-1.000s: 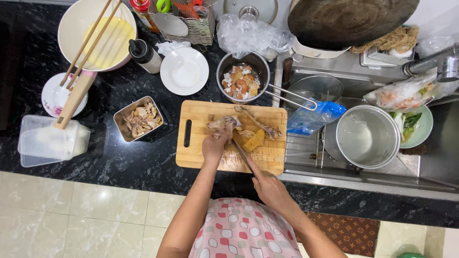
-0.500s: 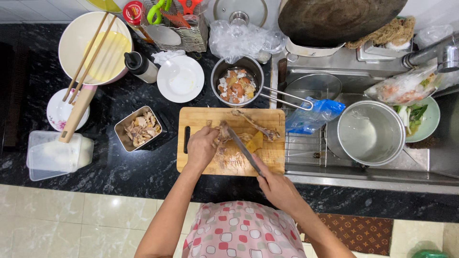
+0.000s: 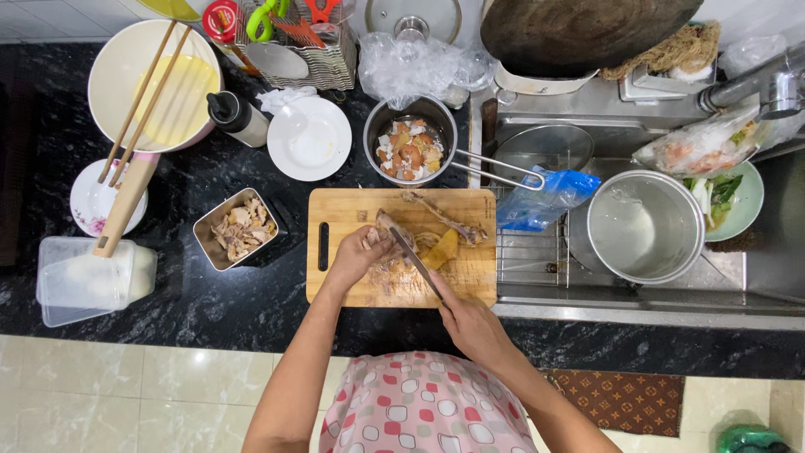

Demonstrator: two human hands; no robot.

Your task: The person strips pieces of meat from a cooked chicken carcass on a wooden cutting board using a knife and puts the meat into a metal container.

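Centrally, one wooden board (image 3: 352,285) on the black counter (image 3: 210,310), holding cooked meat (image 3: 394,243) under both hands.

- Left hand (image 3: 356,256): one; fingers curled down onto the meat, pinning it to the board.
- Right hand (image 3: 470,323): one; fingers wrapped tight round the handle of one knife (image 3: 415,260), blade angled up-left, tip at the meat beside the left fingers.
- Bone (image 3: 444,220): one, long, lying bare at the board's upper right, apart from the hands.
- Yellowish piece (image 3: 442,249): one, just right of the blade.
- Tin (image 3: 239,231): one, square, left of the board, already part-filled with shredded meat.
- Pot (image 3: 409,147): one, with long handle, above the board, holding mixed pieces.

Progress, as a judgement: partly done. One bone is stripped and the tin holds a fair heap; the portion under the left hand is yet to be cut or picked.

Other items, counted:
- Plate (image 3: 309,138): one, white.
- Bowl (image 3: 151,84): one, large, yellow liquid inside, two chopsticks (image 3: 138,101) across it.
- Bottle (image 3: 237,117): one, dark cap.
- Steel pot (image 3: 644,225): one, in the sink (image 3: 755,277).
- Blue bag (image 3: 545,197): one.
- Plastic tub (image 3: 84,281): one.
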